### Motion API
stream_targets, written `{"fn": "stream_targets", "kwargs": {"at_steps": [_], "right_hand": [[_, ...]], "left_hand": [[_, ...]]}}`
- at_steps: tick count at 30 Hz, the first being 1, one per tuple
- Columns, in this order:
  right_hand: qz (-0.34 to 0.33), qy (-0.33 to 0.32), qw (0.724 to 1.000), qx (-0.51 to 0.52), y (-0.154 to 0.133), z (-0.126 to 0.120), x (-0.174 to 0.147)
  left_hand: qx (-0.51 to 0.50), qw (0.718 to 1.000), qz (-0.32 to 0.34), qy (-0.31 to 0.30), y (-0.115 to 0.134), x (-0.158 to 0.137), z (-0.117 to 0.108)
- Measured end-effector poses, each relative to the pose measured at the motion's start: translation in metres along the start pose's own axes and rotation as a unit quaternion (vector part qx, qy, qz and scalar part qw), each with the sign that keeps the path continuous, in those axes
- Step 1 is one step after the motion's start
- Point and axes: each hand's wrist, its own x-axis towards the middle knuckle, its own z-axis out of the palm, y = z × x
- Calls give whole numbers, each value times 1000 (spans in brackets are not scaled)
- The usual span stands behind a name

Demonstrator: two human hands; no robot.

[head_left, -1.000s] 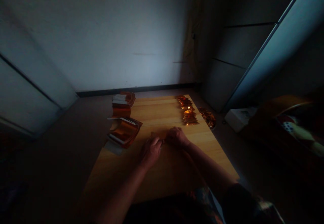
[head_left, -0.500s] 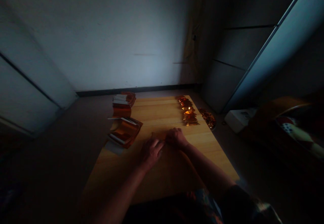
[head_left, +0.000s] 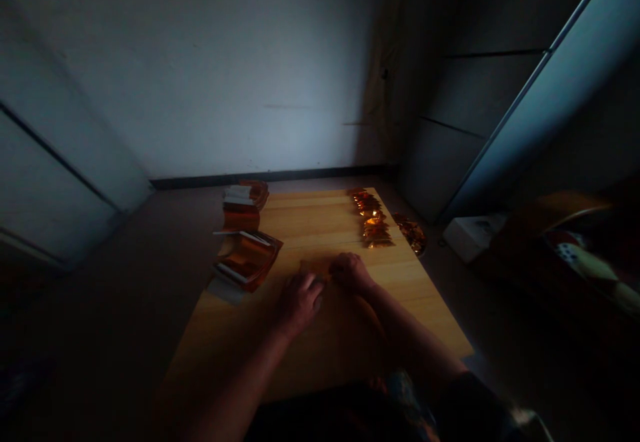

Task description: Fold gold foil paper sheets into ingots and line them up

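Observation:
Over the middle of the wooden table (head_left: 310,229), my two hands are close together at a dim orange-brown foil sheet (head_left: 314,267). My left hand (head_left: 301,297) has its fingers curled and pressed down at the sheet's near left part. My right hand (head_left: 351,273) is closed, pinching the sheet's right side. Much of the sheet is hidden by the hands and lost in shadow. Left of my left hand lies a fanned stack of copper-coloured foil sheets (head_left: 253,259) with pale strips on it.
Another foil stack (head_left: 241,217) lies at the table's far left corner. A row of shiny folded foil pieces (head_left: 373,219) runs along the far right. Beyond that edge is a heap of shiny foil (head_left: 413,234). A white box (head_left: 470,237) stands on the floor.
My right hand has shifted slightly right, and the gap between my hands has widened a little. My left hand has barely moved. The foil stacks lie as before.

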Motion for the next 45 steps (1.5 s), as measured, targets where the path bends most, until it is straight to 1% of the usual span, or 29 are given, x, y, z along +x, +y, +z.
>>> {"fn": "stream_targets", "kwargs": {"at_steps": [7,11,17,22,28,35,45], "right_hand": [[42,1,999,-20,-9,0,2],[30,-5,999,-14,-12,-1,1],[14,-3,1000,-6,-8,-3,-2],[8,0,1000,-1,-6,-2,-2],[5,-1,1000,3,-6,-1,-2],[40,-11,999,-32,-17,-4,0],[85,-15,994,-64,-21,0,7]], "left_hand": [[32,999,-9,-19,2,2,-1],[36,999,-15,-18,3,2,0],[30,999,-6,-12,3,2,-1],[19,1000,-6,-5,1,1,3],[18,1000,5,-16,-3,-1,5],[12,1000,6,-19,-1,-1,-2],[-18,1000,13,1,-2,-2,-1]]}}
